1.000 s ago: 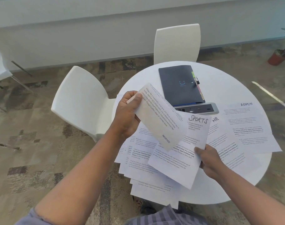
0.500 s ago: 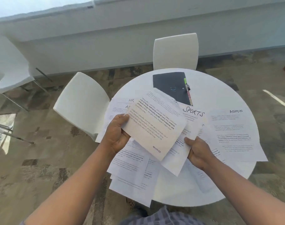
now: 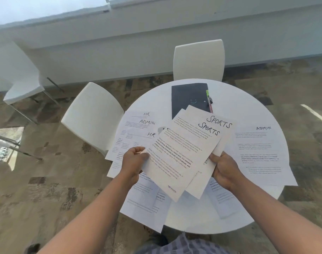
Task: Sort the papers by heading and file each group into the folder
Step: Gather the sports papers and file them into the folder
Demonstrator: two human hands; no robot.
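Your left hand (image 3: pixel 136 159) pinches the front SPORTS sheet (image 3: pixel 182 158) at its left edge; your right hand (image 3: pixel 223 170) grips the second SPORTS sheet (image 3: pixel 207 125) behind it, both above the round bench (image 3: pixel 248 107). Loose HR and ADMIN papers (image 3: pixel 136 132) lie beneath, light, floppy and likely slippery. Hold edges firmly. The dark folder (image 3: pixel 186 98) looks stiffer; take its spine.

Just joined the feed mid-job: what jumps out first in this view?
Two overlapping sheets headed SPORTS fill the centre, held up over the round white table, the left hand gripping one edge and the right hand the other. Behind them lies a dark folder; HR and ADMIN papers lie fanned at the left.
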